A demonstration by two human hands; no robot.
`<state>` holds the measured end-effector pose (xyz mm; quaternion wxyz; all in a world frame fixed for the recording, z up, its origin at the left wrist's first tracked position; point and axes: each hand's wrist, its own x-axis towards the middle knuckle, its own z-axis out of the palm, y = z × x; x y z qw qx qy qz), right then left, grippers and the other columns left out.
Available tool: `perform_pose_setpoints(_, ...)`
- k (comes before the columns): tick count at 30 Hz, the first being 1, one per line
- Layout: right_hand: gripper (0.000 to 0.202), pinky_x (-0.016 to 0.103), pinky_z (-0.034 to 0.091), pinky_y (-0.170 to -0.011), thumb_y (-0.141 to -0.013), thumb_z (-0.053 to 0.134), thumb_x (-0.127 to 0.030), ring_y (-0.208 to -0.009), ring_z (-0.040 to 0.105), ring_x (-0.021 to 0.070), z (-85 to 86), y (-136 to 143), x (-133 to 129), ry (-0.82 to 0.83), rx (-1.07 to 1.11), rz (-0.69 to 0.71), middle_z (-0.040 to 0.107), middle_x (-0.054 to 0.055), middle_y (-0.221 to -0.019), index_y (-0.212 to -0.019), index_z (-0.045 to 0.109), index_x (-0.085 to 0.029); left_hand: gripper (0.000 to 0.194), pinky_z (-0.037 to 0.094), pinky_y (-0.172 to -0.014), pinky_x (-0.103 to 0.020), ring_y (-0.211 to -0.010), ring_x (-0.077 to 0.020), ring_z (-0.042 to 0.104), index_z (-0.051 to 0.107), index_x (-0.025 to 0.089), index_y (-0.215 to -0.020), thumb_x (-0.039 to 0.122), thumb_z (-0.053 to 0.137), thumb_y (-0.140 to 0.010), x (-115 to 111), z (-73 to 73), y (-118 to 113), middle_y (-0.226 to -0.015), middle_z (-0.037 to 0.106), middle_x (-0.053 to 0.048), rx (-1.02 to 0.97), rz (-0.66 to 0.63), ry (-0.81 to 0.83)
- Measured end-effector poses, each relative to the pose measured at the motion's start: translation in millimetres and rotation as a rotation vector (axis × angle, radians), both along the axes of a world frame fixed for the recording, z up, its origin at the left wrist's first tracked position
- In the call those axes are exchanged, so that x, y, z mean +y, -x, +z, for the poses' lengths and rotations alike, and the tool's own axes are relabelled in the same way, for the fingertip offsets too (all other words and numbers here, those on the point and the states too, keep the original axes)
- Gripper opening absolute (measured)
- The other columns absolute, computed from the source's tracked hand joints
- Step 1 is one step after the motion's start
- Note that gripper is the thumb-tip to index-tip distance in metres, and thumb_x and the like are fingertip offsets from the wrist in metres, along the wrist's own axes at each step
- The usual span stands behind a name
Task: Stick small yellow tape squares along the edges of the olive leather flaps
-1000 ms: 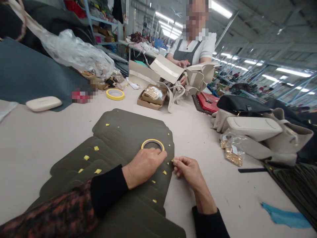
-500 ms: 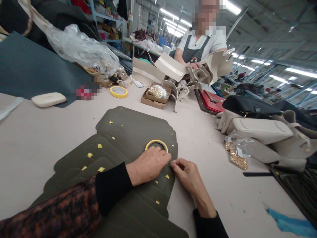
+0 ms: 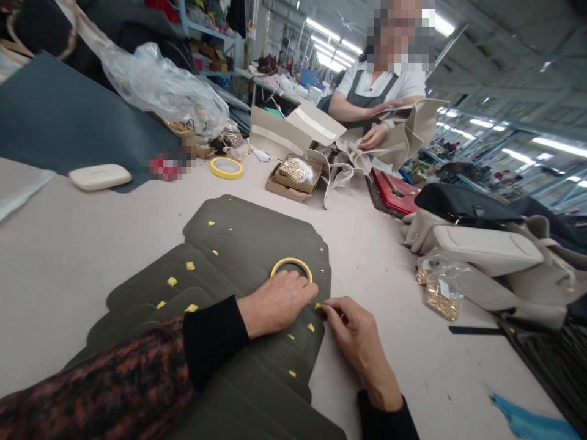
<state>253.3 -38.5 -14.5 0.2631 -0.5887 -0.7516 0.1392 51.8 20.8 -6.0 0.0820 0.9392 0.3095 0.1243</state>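
Note:
My left hand point(image 3: 277, 304) rests on the stacked dark olive panels point(image 3: 247, 226), its fingers curled over the near side of a roll of yellow tape point(image 3: 291, 260). Close to its right, at the panel's edge, is my right hand point(image 3: 360, 336), thumb and forefinger drawn together in a pinch. A small yellow tape piece point(image 3: 318, 305) lies on the panel just beside those fingertips; whether they hold anything is hidden. More bits of yellow tape point(image 3: 191, 266) are dotted over the overlapping panels. Two small shiny studs point(image 3: 321, 270) show near the top panel's right edge.
A second yellow tape roll point(image 3: 226, 168) lies farther back, near a box of gold chain point(image 3: 293, 174). Beige bag parts point(image 3: 486, 241) and a bag of gold hardware point(image 3: 443, 299) are on the right. Across the table, a co-worker point(image 3: 376, 91) handles beige pieces.
My right fingertips have shifted slightly right, and the yellow tape piece by them now shows. My left hand stays on the roll. The co-worker's hands have moved on the beige pieces.

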Motion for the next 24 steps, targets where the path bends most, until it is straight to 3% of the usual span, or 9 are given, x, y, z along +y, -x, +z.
perform_pose_setpoints(3, 0.018, 0.027, 0.047, -0.066, -0.091, 0.051, -0.022, -0.070, 0.062, 0.0167, -2.0, 5, -1, 0.001, -0.087, 0.053, 0.066, 0.004, -0.077, -0.086, 0.067, -0.019, 0.009, 0.043, -0.068, -0.034, -0.079, -0.0220, 0.053, 0.052, 0.018, -0.091, 0.017, 0.043, -0.093, 0, 0.2, 1, -0.086, 0.060, -0.006, -0.008, -0.010, 0.007)
perform_pose_setpoints(10, 0.018, 0.025, 0.042, -0.059, -0.085, 0.053, -0.023, -0.061, 0.060, 0.0150, -9.2, 17, 8, 0.013, -0.150, -0.095, 0.065, 0.002, -0.068, -0.077, 0.069, -0.020, 0.009, 0.046, -0.068, -0.032, -0.079, -0.0208, 0.055, 0.051, 0.018, -0.090, 0.014, 0.044, -0.091, 1, 4.5, 2, -0.085, 0.060, -0.005, -0.040, -0.026, 0.062)
perform_pose_setpoints(15, 0.020, 0.023, 0.037, -0.052, -0.081, 0.055, -0.023, -0.054, 0.057, 0.0138, 3.0, 19, 10, 0.161, -0.123, -0.099, 0.064, 0.001, -0.060, -0.065, 0.066, -0.019, 0.016, 0.048, -0.071, -0.028, -0.080, -0.0171, 0.059, 0.054, 0.019, -0.098, 0.015, 0.038, -0.095, 5, 7.4, 8, -0.087, 0.062, -0.002, -0.199, -0.007, 0.092)
perform_pose_setpoints(18, 0.022, 0.024, 0.040, -0.053, -0.083, 0.054, -0.023, -0.057, 0.059, 0.0147, 11.6, 18, 7, 0.255, 0.027, -0.053, 0.067, 0.001, -0.062, -0.067, 0.068, -0.019, 0.020, 0.050, -0.075, -0.025, -0.085, -0.0149, 0.063, 0.055, 0.020, -0.107, 0.018, 0.038, -0.097, 7, 7.1, 11, -0.092, 0.065, -0.002, -0.315, -0.002, 0.089)
perform_pose_setpoints(22, 0.019, 0.027, 0.051, -0.069, -0.087, 0.055, -0.027, -0.076, 0.065, 0.0178, 12.7, 19, 6, 0.025, 0.330, -0.104, 0.072, 0.006, -0.088, -0.094, 0.070, -0.018, 0.036, 0.052, -0.086, -0.027, -0.098, -0.0154, 0.065, 0.042, 0.021, -0.132, 0.019, 0.043, -0.096, 8, 3.6, 12, -0.108, 0.068, -0.004, -0.377, -0.040, 0.064)
perform_pose_setpoints(24, 0.020, 0.028, 0.052, -0.071, -0.088, 0.055, -0.025, -0.080, 0.065, 0.0175, 11.5, 22, 9, -0.081, 0.374, -0.076, 0.071, 0.007, -0.094, -0.102, 0.068, -0.018, 0.045, 0.054, -0.086, -0.028, -0.099, -0.0164, 0.066, 0.033, 0.020, -0.140, 0.022, 0.044, -0.096, 7, 1.3, 12, -0.112, 0.067, -0.007, -0.371, -0.043, 0.058)
